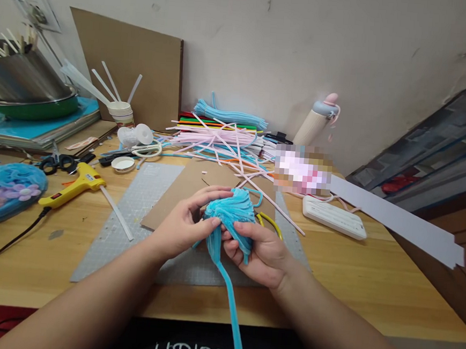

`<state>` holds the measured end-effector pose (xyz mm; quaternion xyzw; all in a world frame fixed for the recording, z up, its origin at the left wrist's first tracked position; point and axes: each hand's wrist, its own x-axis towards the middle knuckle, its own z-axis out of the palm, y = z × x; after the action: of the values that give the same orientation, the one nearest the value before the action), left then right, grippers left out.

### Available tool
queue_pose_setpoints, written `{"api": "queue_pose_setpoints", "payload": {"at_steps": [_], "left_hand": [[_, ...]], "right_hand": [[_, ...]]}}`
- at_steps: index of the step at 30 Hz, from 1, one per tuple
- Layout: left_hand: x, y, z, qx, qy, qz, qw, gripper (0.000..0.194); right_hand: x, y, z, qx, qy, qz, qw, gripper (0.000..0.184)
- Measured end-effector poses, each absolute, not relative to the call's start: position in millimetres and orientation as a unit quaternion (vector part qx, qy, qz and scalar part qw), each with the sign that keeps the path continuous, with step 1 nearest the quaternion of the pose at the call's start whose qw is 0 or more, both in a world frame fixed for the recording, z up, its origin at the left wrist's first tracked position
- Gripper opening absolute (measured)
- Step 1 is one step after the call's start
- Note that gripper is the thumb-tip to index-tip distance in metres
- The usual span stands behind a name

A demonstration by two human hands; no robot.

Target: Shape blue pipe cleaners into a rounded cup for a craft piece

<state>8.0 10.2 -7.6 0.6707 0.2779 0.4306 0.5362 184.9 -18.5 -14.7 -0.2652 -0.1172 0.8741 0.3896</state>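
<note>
Both hands hold a bundle of blue pipe cleaners (236, 209), bent and gathered into a fan-like shape, above the middle of the table. My left hand (191, 214) grips its left side, with the thumb pressed on the front. From the right, my right hand (265, 252) closes round the lower right part, its thumb on top and fingers curled beneath. A long blue strand (231, 298) hangs from the bundle down toward my lap. Under the hands lie a brown cardboard sheet (175, 197) and a grey cutting mat (110, 245).
A yellow glue gun (73, 186) with a glue stick and black scissors (58, 162) lie at left, near a blue flower-decorated piece (5, 194). Loose pipe cleaners (219, 138) pile up behind. A white power bank (334, 217), a white strip (395, 217) and a bottle (316, 119) are at right.
</note>
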Motion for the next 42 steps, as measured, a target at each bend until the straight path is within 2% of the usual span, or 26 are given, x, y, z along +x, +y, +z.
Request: {"api": "queue_pose_setpoints", "payload": {"at_steps": [5,10,13,18,20,28,32,34,38,42], "left_hand": [[8,10,1,0.725,0.306,0.416,0.456,0.04],[9,9,1,0.738,0.32,0.422,0.418,0.043],[9,8,-2,0.723,0.325,0.425,0.437,0.04],[9,6,-5,0.673,0.275,0.433,0.534,0.042],[9,7,-5,0.671,0.279,0.435,0.531,0.04],[8,10,-3,0.751,0.305,0.425,0.402,0.041],[9,10,-6,0.766,0.327,0.43,0.35,0.041],[10,10,-7,0.75,0.335,0.437,0.366,0.039],[15,8,-8,0.648,0.378,0.462,0.474,0.036],[18,8,-14,0.547,0.413,0.49,0.539,0.044]], "right_hand": [[186,-16,-15,-0.23,-0.068,0.899,0.366,0.017],[186,-15,-14,-0.213,-0.048,0.903,0.369,0.023],[186,-15,-14,-0.224,-0.066,0.895,0.381,0.024],[185,-18,-13,-0.249,-0.131,0.87,0.405,0.023],[185,-19,-12,-0.258,-0.154,0.858,0.416,0.023],[188,-17,-16,-0.221,-0.087,0.9,0.367,0.022],[185,-16,-19,-0.243,-0.081,0.89,0.378,0.024],[182,-16,-19,-0.28,-0.104,0.864,0.405,0.023],[177,-17,-16,-0.311,-0.206,0.8,0.47,0.028],[178,-17,-14,-0.289,-0.249,0.799,0.465,0.034]]}}
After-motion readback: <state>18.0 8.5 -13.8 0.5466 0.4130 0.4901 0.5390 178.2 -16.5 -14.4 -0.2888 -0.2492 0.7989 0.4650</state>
